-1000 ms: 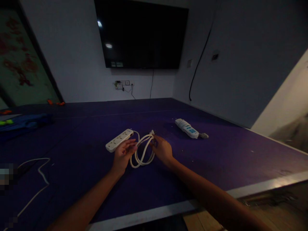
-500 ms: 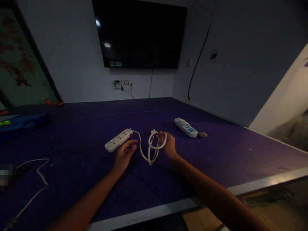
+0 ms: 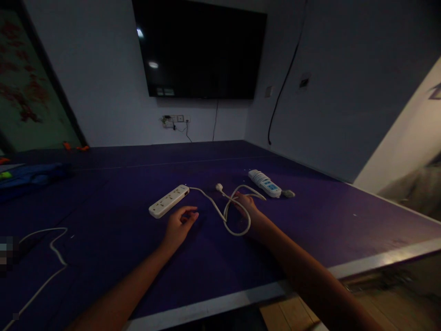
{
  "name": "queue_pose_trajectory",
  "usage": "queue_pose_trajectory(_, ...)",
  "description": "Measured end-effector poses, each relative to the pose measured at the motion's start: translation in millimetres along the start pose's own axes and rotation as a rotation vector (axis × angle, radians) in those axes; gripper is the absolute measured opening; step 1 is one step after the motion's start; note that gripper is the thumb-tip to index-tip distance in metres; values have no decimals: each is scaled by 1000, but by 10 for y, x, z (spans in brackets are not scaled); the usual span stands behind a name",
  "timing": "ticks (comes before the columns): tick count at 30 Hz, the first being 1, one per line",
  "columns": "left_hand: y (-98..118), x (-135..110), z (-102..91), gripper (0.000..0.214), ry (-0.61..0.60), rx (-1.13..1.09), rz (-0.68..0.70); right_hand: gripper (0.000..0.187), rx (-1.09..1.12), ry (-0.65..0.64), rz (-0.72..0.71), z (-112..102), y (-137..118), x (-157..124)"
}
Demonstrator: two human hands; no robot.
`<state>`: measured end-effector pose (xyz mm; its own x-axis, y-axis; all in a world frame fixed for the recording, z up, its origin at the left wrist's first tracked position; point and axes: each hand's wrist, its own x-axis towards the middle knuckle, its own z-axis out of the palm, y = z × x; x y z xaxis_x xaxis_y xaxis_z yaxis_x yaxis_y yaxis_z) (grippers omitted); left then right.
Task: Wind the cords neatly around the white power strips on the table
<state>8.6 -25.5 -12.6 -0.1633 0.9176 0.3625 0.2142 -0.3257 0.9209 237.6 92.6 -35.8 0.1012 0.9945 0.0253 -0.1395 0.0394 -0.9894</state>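
Observation:
A white power strip [image 3: 168,201] lies at a slant on the purple surface. Its white cord [image 3: 237,234] runs to the right and spreads into loose loops, with the plug [image 3: 219,187] at their far side. My right hand [image 3: 247,206] is closed on part of the cord, its fingertips partly hidden by the loops. Just below the strip, my left hand [image 3: 179,225] hovers with fingers curled and thumb apart, holding nothing. Beyond my right hand rests a second power strip [image 3: 269,186], with blue sockets and its cord wound around one end.
The purple tabletop [image 3: 193,271] has a pale front edge. On the left lie another thin white cord [image 3: 51,248] and a folded blue cloth [image 3: 37,174]. A television [image 3: 203,50] hangs on the back wall above several sockets [image 3: 177,118].
The cord's coil has opened into wider loops that reach farther right. My right hand has shifted slightly right and down; the left has lowered a little, away from the strip.

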Motion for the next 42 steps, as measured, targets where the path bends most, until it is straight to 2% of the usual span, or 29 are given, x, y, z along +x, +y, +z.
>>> queue_pose_trajectory(4,-12,-3,9,20,-18,44,23,12,44,68,89,-24,-75,47)
queue_pose_trajectory(7,-2,-8,12,18,-22,67,47,13,37,145,88,-80,-143,97)
queue_pose_trajectory(11,5,-19,15,17,-41,73,76,37,-22,285,12,-215,-255,129)
queue_pose_trajectory(13,-9,-22,19,16,-62,104,108,50,-170,384,-111,-285,-327,121)
queue_pose_trajectory(15,-30,-20,22,16,-84,147,149,58,-425,530,-301,-337,-399,100)
queue_pose_trajectory(18,-50,-18,24,16,-102,188,190,61,-746,714,-578,-360,-475,50)
queue_pose_trajectory(21,-50,-21,21,16,-90,193,203,57,-918,784,-785,-323,-488,-16)
queue_pose_trajectory(24,-49,-23,16,15,-78,209,209,46,-1077,737,-966,-245,-454,-88)
queue_pose_trajectory(27,-66,-16,10,17,-90,275,236,35,-1188,556,-1125,-161,-405,-135)
queue_pose_trajectory(29,-85,-8,4,18,-93,317,256,30,-1247,425,-1145,-118,-376,-141)
queue_pose_trajectory(32,-111,4,-9,19,-72,361,274,27,-1338,315,-1029,-81,-346,-123)
queue_pose_trajectory(36,-125,16,-27,18,-49,407,287,29,-1458,239,-839,-81,-331,-98)
queue_pose_trajectory(42,-130,23,-36,18,-46,428,292,35,-1537,213,-629,-147,-310,-58)
